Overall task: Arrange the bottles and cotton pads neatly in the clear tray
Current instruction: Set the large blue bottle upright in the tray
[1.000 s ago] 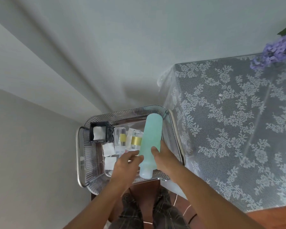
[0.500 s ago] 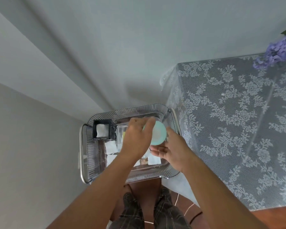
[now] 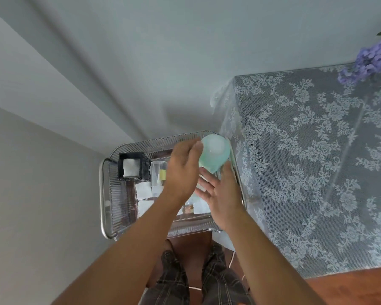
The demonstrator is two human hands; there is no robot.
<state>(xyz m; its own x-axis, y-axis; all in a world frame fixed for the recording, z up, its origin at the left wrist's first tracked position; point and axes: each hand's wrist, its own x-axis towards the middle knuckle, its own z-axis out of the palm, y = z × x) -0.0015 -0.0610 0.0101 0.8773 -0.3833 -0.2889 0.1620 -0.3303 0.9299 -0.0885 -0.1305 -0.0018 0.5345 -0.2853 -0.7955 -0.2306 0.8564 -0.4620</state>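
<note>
A clear ribbed tray (image 3: pixel 106 194) sits below me. A pale teal bottle (image 3: pixel 216 153) stands upright in its far right corner. My left hand (image 3: pixel 180 172) wraps the bottle's left side, thumb near its top. My right hand (image 3: pixel 220 194) is just in front of the bottle, fingers spread, holding nothing. A black holder with white cotton pads (image 3: pixel 130 167) stands at the far left. A clear bottle with a yellow band (image 3: pixel 160 175) lies beside it. Loose square cotton pads (image 3: pixel 143 191) lie on the tray floor. A small bottle with a copper band (image 3: pixel 188 208) shows under my left wrist.
A table under a grey lace cloth (image 3: pixel 317 172) adjoins the tray on the right, with purple flowers (image 3: pixel 372 58) at its far corner. A pale wall runs behind and to the left. My legs in plaid trousers (image 3: pixel 207 278) are below the tray.
The teal bottle lay lengthwise in both hands, then was tipped upright and moved to the far right corner. My right hand has let go and opened.
</note>
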